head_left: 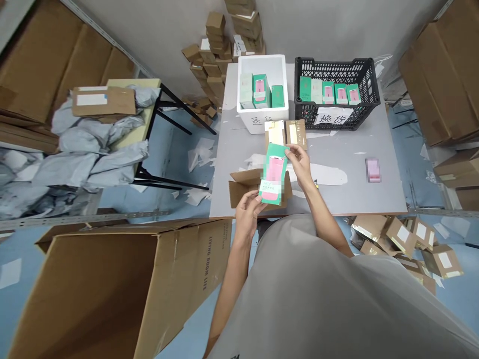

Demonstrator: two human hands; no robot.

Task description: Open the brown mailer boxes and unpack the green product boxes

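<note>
Between my two hands is a green product box [274, 174] with a pink picture and a white label band on its face. My left hand [247, 212] grips its lower left corner, and my right hand [299, 162] pinches the upper right corner. Beneath it on the table stands an opened cardboard box [239, 193] with its flaps up; the green box hides most of its inside. Two small cardboard boxes, one white-topped [274, 132] and one brown [296, 134], sit just beyond my hands.
At the table's back are a white foam bin [258, 119] and a black crate [329, 117], both with green boxes. A small pink item [373, 170] lies right on the grey table [387, 197]. A large open carton [187, 264] stands lower left; parcels [404, 237] litter the right floor.
</note>
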